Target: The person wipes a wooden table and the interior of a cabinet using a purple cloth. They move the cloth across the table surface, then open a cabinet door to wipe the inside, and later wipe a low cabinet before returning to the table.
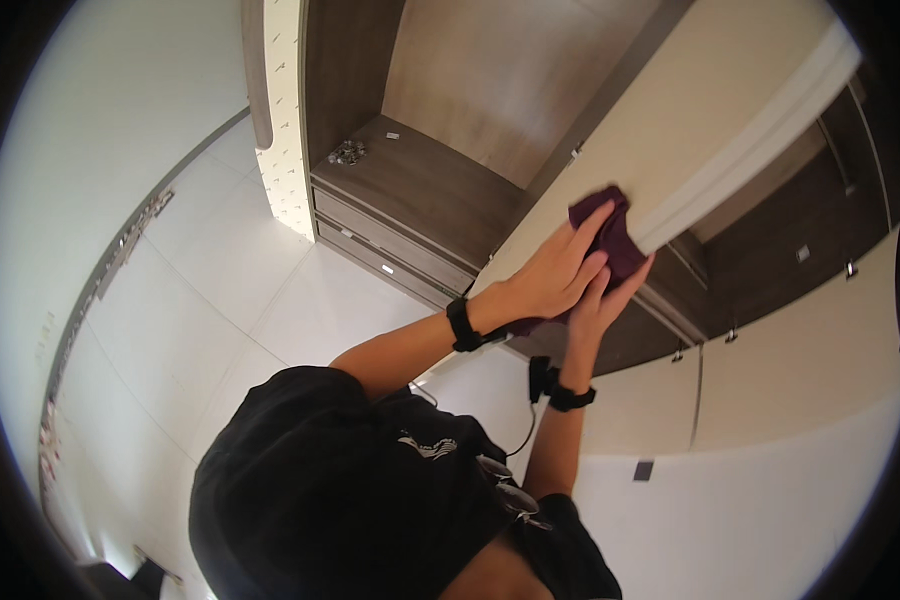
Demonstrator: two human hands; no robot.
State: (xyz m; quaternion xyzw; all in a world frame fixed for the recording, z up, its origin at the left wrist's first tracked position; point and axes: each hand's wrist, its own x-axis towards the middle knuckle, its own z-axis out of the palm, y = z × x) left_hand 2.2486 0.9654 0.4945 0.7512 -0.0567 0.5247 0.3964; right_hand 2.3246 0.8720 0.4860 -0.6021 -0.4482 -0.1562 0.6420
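Observation:
A dark purple cloth (621, 244) is folded over the edge of a tall cream door panel (690, 97). My left hand (559, 274) lies on the cloth from the panel's face, with its fingers stretched along it. From the other side, my right hand (604, 300) grips the same cloth, thumb and fingers around the edge. Part of the cloth hangs below, behind my left wrist. A pale strip (757, 139) runs along the panel's edge, up and away from the cloth. Each wrist wears a black band.
Behind the panel stands a dark wood wardrobe (450, 161) with drawers (382, 232) at its base. On its shelf lies a small heap of metal pieces (347, 152). More open cabinet compartments (780, 217) with hinges (850, 268) are to the right. Pale floor tiles (217, 277) extend left.

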